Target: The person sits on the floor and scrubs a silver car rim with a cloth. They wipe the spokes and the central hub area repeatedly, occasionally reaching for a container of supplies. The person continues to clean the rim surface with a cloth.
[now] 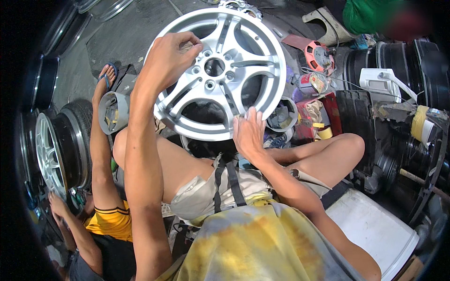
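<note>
A silver alloy wheel rim point(251, 61) with paired spokes and a dark centre bore is tilted up in front of my crossed legs. Over its left spokes, near the bolt holes, my left hand point(173, 56) is closed, fingers curled toward the thumb. A small brownish bit shows between those fingers, too little of it to name. At the rim's lower edge my right hand point(250, 132) grips the lip, fingertips on the face and the palm below.
At right lie an orange-red reel point(318, 57), a can point(305, 83), a red box point(333, 114) and a white lidded container point(375, 234). Grey buckets point(114, 112) flank my knees. On the left another person point(110, 222) sits by a second silver wheel point(47, 145).
</note>
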